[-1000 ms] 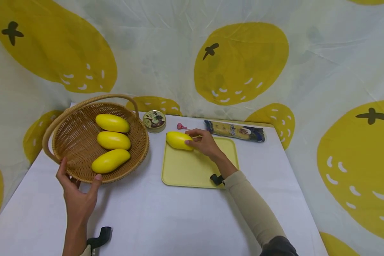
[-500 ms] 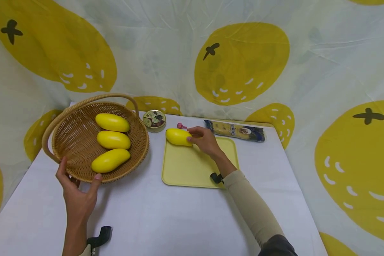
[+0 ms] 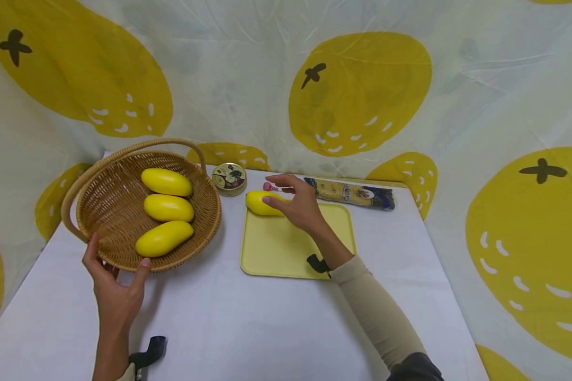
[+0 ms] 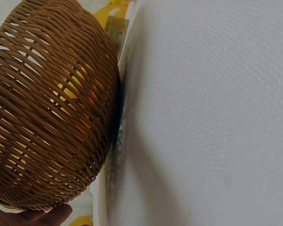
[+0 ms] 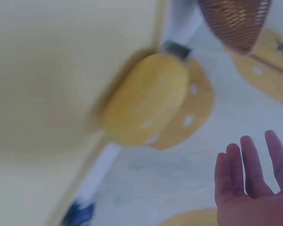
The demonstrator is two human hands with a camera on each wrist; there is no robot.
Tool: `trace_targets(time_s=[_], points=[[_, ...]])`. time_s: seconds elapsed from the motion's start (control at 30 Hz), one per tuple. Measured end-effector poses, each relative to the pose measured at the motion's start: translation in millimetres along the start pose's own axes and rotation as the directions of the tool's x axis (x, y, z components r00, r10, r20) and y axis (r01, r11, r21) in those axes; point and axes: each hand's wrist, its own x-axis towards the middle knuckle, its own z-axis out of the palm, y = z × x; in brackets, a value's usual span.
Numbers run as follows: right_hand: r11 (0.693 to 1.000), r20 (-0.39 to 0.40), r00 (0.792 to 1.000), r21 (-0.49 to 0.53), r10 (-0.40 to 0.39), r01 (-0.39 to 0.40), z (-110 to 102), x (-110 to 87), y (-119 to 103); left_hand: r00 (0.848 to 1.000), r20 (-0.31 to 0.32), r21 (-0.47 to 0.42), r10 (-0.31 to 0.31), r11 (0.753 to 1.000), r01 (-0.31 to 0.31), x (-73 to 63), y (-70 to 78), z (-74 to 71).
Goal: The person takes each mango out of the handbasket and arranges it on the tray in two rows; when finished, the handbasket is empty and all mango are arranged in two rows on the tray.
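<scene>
In the head view my left hand [image 3: 116, 293] grips the near rim of a wicker basket [image 3: 107, 211], thumb at the front edge. The basket tilts toward me, and 3 yellow mangoes [image 3: 169, 208] lie along its right side. A fourth mango [image 3: 259, 203] rests at the far left corner of a pale yellow tray [image 3: 286, 251]. Over that corner my right hand [image 3: 301, 206] is spread, its thumb overlapping the mango in this view. The right wrist view shows the mango [image 5: 148, 99] apart from the straight fingers [image 5: 254, 174].
A round tin [image 3: 229, 177] stands between basket and tray at the back. Behind the tray lie a small pink thing with a thin stem [image 3: 269, 186] and a long blue-and-yellow packet [image 3: 350, 193]. A fruit-printed cloth [image 3: 248, 84] hangs along the table's far edge.
The right hand has nudged the mango slightly farther back on the tray, then let go of it, its fingers spreading and lifting away. The left hand still holds the basket.
</scene>
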Motion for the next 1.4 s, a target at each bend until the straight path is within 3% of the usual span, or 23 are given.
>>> trace_targets(time_s=[0.23,0.4,0.9,1.1,1.4], points=[[0.988,0.077,0.985,0.022,-0.153,0.152,21,1.1,-34,1.000,0.000,-0.001,-0.012,1.000,0.012,0.7,-0.2,1.0],[0.979,0.135,0.970,0.053,-0.201,0.196,38,3.5,-46,1.000,0.004,0.002,-0.016,1.000,0.016,0.5,-1.8,2.0],[0.973,0.274,0.935,0.103,-0.226,0.205,92,9.8,-70,1.000,0.015,0.014,-0.028,1.000,0.027,0.2,-1.3,3.3],[0.960,0.329,0.902,0.120,-0.278,0.252,118,11.8,-72,1.000,0.007,0.020,-0.018,1.000,0.018,-0.9,-1.2,3.0],[0.968,0.446,0.862,0.057,-0.242,0.243,147,17.3,-80,1.000,0.005,0.026,-0.008,1.000,0.008,-0.3,-0.5,0.0]])
